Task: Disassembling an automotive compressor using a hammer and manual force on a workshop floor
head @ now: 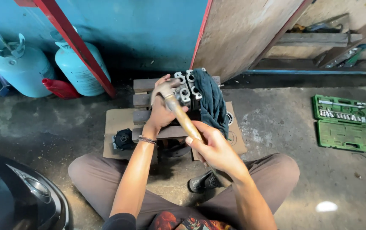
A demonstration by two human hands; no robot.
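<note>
Gripping hammer (pixel 183 117) handle: right hand (pixel 217 151) grip closed; left hand (pixel 160 108) grip wrapped on metal compressor (pixel 188 91) under dark cloth (pixel 210 102).

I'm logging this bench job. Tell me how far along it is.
Done: the metal part sits on the wooden slats, a dark cloth draped over it, and the socket set lies open. In hand: left hand steadies the part, right hand holds the hammer. What's left can't be told.
</note>
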